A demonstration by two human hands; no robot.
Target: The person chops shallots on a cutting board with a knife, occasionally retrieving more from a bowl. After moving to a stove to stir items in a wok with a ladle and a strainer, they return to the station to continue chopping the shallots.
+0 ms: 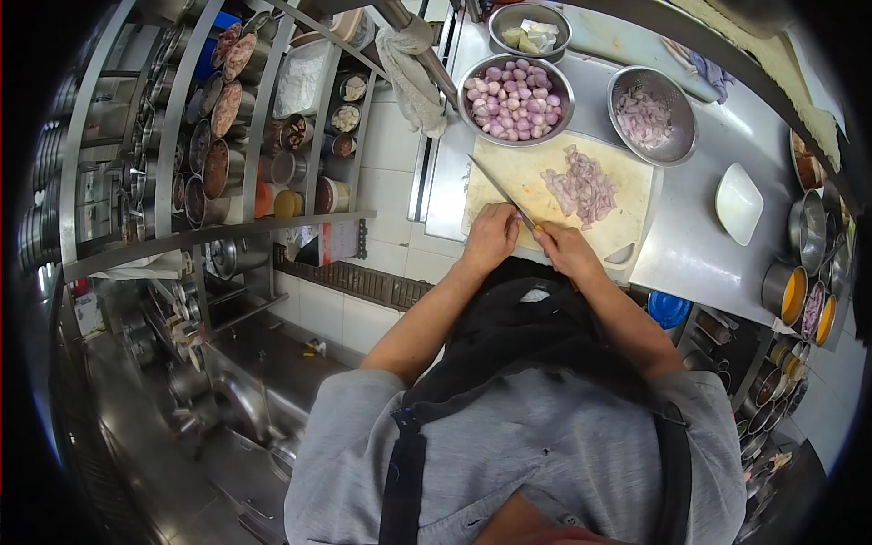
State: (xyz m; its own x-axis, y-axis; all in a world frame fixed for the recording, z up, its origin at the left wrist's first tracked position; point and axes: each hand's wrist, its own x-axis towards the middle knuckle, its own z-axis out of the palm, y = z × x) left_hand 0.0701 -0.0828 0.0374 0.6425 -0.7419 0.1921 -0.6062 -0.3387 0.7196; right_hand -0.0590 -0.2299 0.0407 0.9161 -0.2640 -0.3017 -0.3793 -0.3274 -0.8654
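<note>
My right hand (565, 249) is closed round the handle of a kitchen knife (499, 189), whose blade points up and left across the cutting board (481, 163). Beside the blade, my left hand (491, 239) has its fingers curled on a shallot, mostly hidden, at the board's near edge. Sliced shallots (583, 189) lie piled on the board beyond my right hand. Behind the board stands a steel bowl (464, 116) full of peeled shallots (514, 100). To its right, a perforated steel colander (683, 141) holds more sliced shallots (647, 120).
A white dish (739, 205) sits on the steel counter (686, 245) at the right. Another steel bowl (495, 41) stands at the back. Left is a metal rack (163, 118) of food containers; a cloth (407, 82) hangs beside it. Several pots (781, 289) line the right side.
</note>
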